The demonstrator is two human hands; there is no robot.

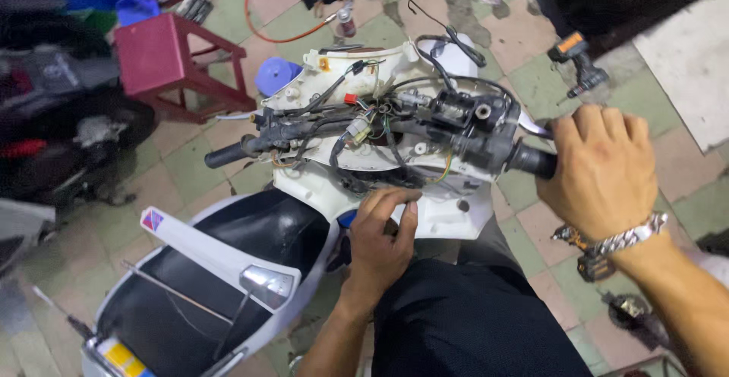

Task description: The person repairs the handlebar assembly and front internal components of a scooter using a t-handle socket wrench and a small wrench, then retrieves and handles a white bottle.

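Note:
A white scooter stands below me with its handlebar cover off, so that tangled wires and connectors (364, 119) lie bare along the black handlebar (304, 130). My right hand (600, 168) is wrapped around the right handlebar grip (531, 160) and its brake lever. My left hand (383, 233) rests with fingers spread on the white front panel (448, 210) just under the handlebar. The left grip (228, 153) sticks out free. A silver bracelet (615, 240) circles my right wrist.
A red stool (175, 62) stands at the upper left beside a dark motorcycle (53, 119). A cordless drill (581, 66) lies on the tiled floor at the upper right. The scooter's open storage bay (220, 271) is at the lower left. An orange hose (281, 35) lies behind.

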